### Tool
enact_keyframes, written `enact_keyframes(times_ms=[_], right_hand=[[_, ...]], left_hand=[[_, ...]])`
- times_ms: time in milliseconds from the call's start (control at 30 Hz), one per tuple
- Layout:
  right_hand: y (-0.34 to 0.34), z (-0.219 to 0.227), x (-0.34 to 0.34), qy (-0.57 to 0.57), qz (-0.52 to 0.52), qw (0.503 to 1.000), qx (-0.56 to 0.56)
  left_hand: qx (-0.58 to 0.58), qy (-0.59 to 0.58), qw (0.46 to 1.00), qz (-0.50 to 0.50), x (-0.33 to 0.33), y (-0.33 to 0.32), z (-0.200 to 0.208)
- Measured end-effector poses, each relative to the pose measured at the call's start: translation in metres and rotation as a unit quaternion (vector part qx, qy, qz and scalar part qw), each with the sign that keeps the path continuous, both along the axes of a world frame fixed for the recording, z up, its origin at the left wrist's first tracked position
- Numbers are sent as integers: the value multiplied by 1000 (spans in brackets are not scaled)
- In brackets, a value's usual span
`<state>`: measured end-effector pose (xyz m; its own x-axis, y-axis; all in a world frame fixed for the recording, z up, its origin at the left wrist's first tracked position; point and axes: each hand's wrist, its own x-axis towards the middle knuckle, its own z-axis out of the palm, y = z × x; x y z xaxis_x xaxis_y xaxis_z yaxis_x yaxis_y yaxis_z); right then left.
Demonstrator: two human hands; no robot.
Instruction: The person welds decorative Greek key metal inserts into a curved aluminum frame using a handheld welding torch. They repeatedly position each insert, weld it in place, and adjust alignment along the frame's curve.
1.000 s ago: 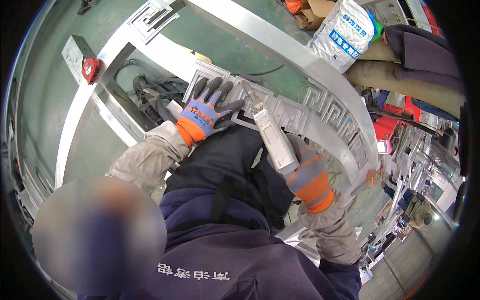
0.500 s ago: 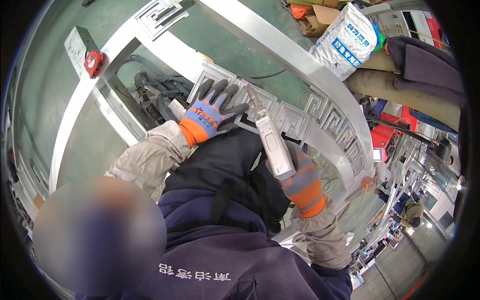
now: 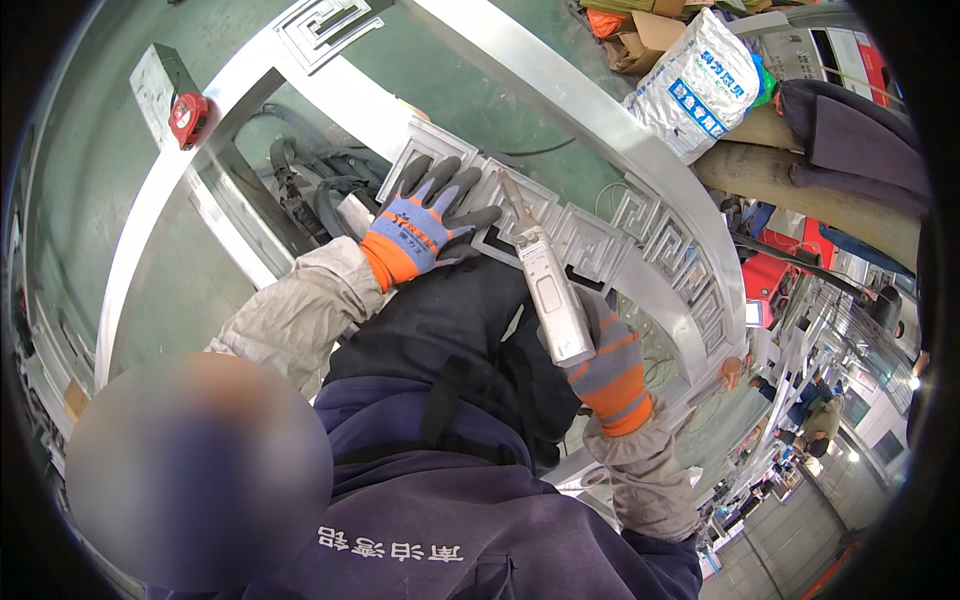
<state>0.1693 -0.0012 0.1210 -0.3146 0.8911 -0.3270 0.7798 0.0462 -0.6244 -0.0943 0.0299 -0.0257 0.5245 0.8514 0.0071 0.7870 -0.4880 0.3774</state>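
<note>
My left hand (image 3: 418, 222), in a blue-grey and orange work glove, lies flat with fingers spread on a silver metal fretwork panel (image 3: 518, 188). In my right hand (image 3: 608, 362), gloved alike, is a silver welding gun (image 3: 552, 292) with a boxy body and a narrow copper-coloured tip. Its tip points up and left over the panel, just right of my left fingers; whether it touches the metal I cannot tell. My right fingers are mostly hidden under the gun body. The panel sits within a large curved silver metal frame (image 3: 640, 125).
A red tape measure (image 3: 188, 120) rests on the frame's left side. Another fretwork piece (image 3: 325, 30) sits at the far left of the frame. Dark hoses (image 3: 300, 190) lie inside it. A white sack (image 3: 695, 85) stands at the far right, near brown padded rolls (image 3: 810, 180).
The welding gun has shifted very slightly to the right and down, its tip tilting a little. My left hand stays in the same place on the panel.
</note>
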Motion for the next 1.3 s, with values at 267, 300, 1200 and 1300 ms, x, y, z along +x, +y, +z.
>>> enact_keyframes(times_ms=[267, 300, 1200, 1300], right_hand=[[-4, -7, -1, 46, -23, 999, 0], [-5, -8, 0, 27, -11, 1000, 11], [-9, -18, 6, -14, -1, 1000, 24], [-10, -17, 5, -19, -7, 999, 24]], left_hand=[[22, 19, 1000, 4, 0, 0, -3], [24, 22, 999, 7, 0, 0, -2], [16, 1, 1000, 6, 1, 0, -1], [14, 4, 1000, 3, 0, 1, -2]])
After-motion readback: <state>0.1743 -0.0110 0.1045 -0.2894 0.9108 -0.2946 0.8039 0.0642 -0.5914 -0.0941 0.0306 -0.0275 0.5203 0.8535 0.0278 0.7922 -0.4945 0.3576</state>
